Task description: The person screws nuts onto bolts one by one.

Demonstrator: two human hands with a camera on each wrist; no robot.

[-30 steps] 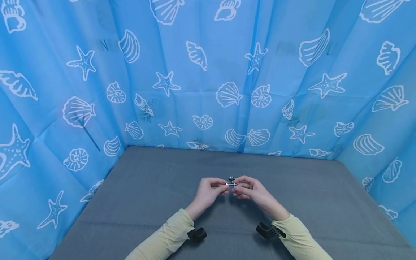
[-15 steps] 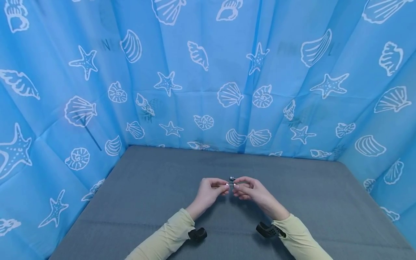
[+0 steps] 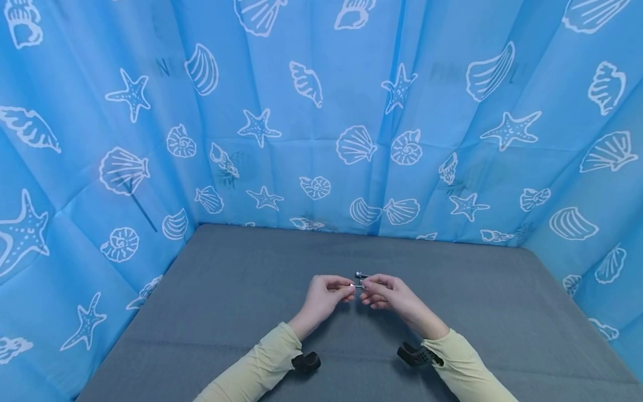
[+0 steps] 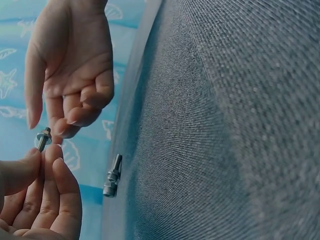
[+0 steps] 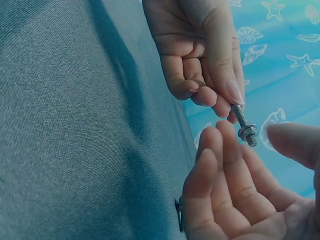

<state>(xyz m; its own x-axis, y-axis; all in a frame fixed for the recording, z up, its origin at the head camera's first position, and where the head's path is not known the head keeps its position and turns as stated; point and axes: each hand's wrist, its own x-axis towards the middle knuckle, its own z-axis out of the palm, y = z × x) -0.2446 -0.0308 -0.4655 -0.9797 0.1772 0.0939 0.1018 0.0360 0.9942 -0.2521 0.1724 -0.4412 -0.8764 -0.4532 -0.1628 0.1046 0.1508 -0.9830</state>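
Note:
My left hand (image 3: 326,296) pinches a threaded metal bolt (image 5: 240,115) between thumb and fingers. In the right wrist view a nut (image 5: 247,132) sits on the thread near the bolt's free end, with a flat washer-like ring against it. That end points toward my right hand (image 3: 389,293). My right thumb and fingertips are spread around the nut, apart from each other; the thumb is clear of it, and whether a fingertip touches it I cannot tell. Behind the hands, a second bolt (image 4: 113,177) with hardware on it lies on the table.
A grey cloth-covered table (image 3: 251,335) lies under both hands. Blue curtains (image 3: 311,123) with white shell and starfish prints stand at the back and sides. Black wrist devices (image 3: 306,363) are worn at both sleeves.
The right fingers have shifted slightly at the nut, and more of the second bolt behind them now shows. The left hand stays in place with its bolt.

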